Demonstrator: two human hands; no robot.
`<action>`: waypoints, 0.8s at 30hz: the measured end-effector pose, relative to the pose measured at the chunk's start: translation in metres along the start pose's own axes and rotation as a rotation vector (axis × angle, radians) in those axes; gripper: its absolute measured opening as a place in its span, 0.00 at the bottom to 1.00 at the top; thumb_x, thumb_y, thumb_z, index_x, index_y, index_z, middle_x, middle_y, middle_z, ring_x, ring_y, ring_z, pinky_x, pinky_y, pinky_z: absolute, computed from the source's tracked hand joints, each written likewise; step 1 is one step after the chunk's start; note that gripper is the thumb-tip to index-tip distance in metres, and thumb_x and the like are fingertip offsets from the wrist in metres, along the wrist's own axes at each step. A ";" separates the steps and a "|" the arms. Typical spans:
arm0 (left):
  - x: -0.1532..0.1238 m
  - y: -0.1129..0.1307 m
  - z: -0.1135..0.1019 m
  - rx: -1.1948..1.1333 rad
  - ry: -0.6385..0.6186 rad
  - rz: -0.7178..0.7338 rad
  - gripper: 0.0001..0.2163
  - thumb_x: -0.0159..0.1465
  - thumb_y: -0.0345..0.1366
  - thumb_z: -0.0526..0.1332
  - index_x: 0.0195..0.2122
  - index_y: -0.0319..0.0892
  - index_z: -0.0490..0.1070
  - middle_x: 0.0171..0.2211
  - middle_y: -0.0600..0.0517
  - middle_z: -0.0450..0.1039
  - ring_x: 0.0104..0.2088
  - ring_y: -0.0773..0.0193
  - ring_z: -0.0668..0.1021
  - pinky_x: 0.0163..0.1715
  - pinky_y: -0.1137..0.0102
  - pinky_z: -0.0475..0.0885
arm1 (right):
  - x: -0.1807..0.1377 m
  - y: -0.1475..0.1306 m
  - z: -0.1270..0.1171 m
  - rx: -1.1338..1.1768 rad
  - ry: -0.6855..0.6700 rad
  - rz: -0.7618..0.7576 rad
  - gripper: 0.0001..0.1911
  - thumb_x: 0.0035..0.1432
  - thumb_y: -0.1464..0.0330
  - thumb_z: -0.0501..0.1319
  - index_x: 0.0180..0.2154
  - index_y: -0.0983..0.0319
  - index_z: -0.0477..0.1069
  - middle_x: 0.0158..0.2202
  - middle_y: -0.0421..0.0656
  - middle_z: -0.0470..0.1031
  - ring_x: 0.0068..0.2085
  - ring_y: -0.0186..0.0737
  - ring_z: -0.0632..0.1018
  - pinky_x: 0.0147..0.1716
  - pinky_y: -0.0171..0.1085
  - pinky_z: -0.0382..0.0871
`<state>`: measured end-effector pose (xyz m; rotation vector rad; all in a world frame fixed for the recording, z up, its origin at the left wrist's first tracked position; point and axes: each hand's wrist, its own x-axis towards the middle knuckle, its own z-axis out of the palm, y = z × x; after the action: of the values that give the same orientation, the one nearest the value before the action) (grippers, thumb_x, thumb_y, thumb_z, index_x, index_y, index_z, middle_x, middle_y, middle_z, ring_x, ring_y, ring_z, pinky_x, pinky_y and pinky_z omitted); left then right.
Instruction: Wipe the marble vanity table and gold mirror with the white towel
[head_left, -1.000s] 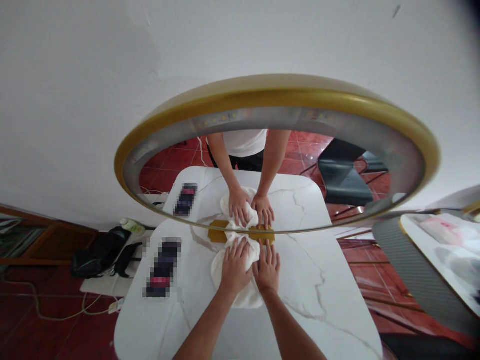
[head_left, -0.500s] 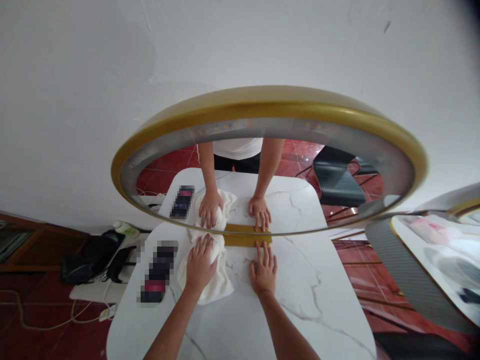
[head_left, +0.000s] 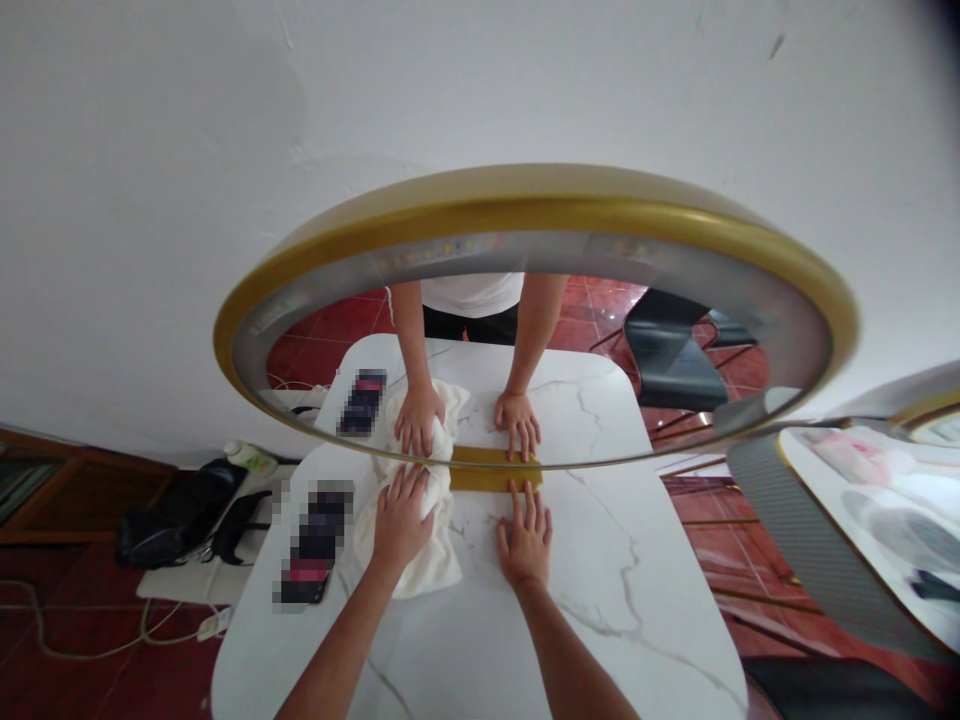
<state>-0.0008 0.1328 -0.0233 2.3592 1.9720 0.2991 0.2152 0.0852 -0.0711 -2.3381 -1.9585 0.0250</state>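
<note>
Though rumpled, cloth (head_left: 435, 562) under left hand (head_left: 403, 522).

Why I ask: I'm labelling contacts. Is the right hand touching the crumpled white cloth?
No, the right hand lies apart from the white cloth, which is under the left hand on the white, grey-veined table.

Honestly can't read a single word, number or brand anywhere here. The dark slab (head_left: 313, 545) on the white table (head_left: 600, 560) is pixelated over, and any print on the bottle (head_left: 251, 458) is too small to make out.
</note>
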 end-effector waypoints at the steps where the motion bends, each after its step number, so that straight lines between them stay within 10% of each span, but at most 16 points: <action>1: -0.002 0.003 -0.001 -0.003 0.001 -0.006 0.25 0.58 0.34 0.58 0.58 0.44 0.60 0.61 0.49 0.57 0.61 0.51 0.57 0.54 0.58 0.58 | 0.000 0.000 0.000 0.001 0.001 -0.002 0.33 0.61 0.64 0.45 0.65 0.58 0.34 0.67 0.40 0.35 0.66 0.45 0.40 0.61 0.51 0.36; 16: -0.009 0.098 0.008 -0.191 -0.061 0.076 0.25 0.59 0.37 0.56 0.59 0.45 0.59 0.63 0.51 0.53 0.63 0.52 0.52 0.57 0.55 0.54 | 0.000 0.001 0.006 -0.003 0.013 -0.014 0.33 0.58 0.65 0.48 0.64 0.59 0.42 0.67 0.43 0.36 0.65 0.46 0.40 0.61 0.51 0.37; 24: -0.012 0.081 0.005 -0.134 -0.041 0.064 0.26 0.58 0.36 0.56 0.59 0.46 0.58 0.63 0.51 0.53 0.63 0.51 0.53 0.57 0.57 0.55 | 0.000 0.002 0.003 0.015 -0.007 -0.007 0.33 0.59 0.64 0.46 0.64 0.59 0.41 0.67 0.42 0.37 0.65 0.45 0.41 0.61 0.51 0.37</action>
<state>0.0767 0.1070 -0.0166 2.3277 1.8014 0.3707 0.2171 0.0850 -0.0740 -2.3253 -1.9626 0.0479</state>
